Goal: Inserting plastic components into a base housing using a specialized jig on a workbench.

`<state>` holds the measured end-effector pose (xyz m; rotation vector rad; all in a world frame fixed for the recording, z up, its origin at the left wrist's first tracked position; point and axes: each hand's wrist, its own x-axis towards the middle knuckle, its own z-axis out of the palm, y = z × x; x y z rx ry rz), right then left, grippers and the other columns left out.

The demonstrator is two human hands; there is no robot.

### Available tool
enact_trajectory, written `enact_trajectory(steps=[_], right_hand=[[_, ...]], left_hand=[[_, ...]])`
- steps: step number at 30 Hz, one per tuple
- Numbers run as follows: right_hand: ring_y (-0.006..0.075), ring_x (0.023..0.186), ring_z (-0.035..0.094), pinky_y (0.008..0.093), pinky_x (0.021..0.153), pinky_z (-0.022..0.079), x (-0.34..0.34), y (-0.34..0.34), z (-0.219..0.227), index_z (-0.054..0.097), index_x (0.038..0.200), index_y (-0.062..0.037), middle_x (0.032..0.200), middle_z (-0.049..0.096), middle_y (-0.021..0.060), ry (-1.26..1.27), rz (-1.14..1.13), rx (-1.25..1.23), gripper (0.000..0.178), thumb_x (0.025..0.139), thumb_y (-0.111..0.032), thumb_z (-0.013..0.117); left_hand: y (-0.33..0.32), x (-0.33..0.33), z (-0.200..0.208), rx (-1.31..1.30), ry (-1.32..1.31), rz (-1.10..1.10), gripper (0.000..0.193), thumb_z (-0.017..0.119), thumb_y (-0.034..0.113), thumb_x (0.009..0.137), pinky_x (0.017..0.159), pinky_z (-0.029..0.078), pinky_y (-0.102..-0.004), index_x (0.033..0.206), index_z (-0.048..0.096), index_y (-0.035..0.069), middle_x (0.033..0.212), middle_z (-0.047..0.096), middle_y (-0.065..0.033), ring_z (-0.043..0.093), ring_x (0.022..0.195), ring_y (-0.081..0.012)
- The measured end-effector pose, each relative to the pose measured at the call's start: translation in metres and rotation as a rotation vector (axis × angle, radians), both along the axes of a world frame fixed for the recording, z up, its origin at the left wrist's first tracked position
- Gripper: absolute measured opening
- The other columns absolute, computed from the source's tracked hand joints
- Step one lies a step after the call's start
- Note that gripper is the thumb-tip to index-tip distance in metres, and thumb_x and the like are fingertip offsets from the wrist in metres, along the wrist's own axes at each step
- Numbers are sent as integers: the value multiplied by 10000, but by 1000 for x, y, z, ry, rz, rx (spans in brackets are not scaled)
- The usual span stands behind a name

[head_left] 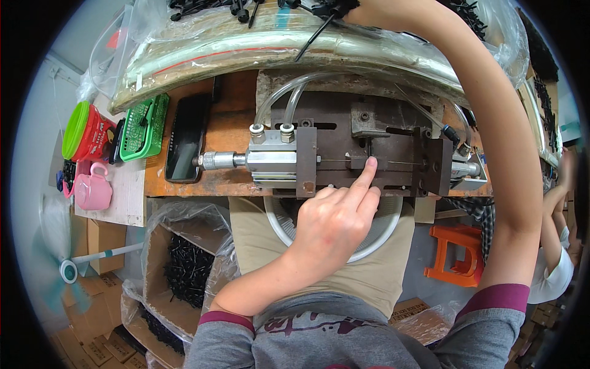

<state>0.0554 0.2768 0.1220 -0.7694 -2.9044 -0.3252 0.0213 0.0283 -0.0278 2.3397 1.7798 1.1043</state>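
Observation:
My left hand [335, 221] reaches over the near side of a dark metal fixture [393, 157]. Its index finger is stretched out, the tip resting on a small dark block in the middle; the other fingers are loosely bent, and I see nothing gripped in them. Silver air cylinders stand at both ends, the left cylinder [272, 161] and the right cylinder [465, 170], with thin rods pointing at the block. My right hand [369, 9] is at the top edge among black plastic parts [332, 8], one with a long thin stem. Its fingers are cut off or hidden there.
A plastic-wrapped ledge [239, 61] runs behind the fixture. On the left are a black phone [187, 138], a green basket [144, 129], a red tub [92, 132] and a pink mug [93, 187]. Below sit a lined carton of black parts [187, 267] and an orange stool [453, 255].

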Motion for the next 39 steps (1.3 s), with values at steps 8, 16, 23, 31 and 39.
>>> enact_trajectory(steps=[8,16,23,31,39], right_hand=[[148,641,621,327,614,503,32,-3,34,679,902,4,733,652,76,490,-192,-399,190,824,-151,757],[97,602,624,187,517,496,81,-1,26,638,989,36,812,668,97,1087,-195,-872,212,907,-137,727],[121,666,661,207,567,563,103,7,-1,637,1029,34,892,675,99,1328,-140,-1119,199,940,-137,684],[54,606,562,195,552,430,95,-41,-21,695,1041,-36,922,717,48,1254,86,-1041,212,932,-218,697],[89,558,570,196,503,460,105,-129,-49,599,1008,-1,926,653,88,1067,-26,-1199,180,954,-166,644]], left_hand=[[1,1,-2,7,-48,0,267,820,115,672,576,508,-271,901,688,72,1285,663,-103,629,590,-185],[0,-3,-3,6,-47,-16,244,814,139,707,565,509,-275,910,695,77,1294,659,-97,628,578,-188],[-8,-11,26,-135,-363,-310,366,880,224,693,601,558,-246,964,705,51,1260,669,-146,672,650,-139],[47,-30,72,30,-1070,-123,469,709,101,914,685,548,-233,1333,562,-50,1300,617,-138,635,930,-122],[46,-43,86,-50,-937,-56,239,738,84,870,560,396,-162,1094,731,2,954,755,-68,565,672,-15]])
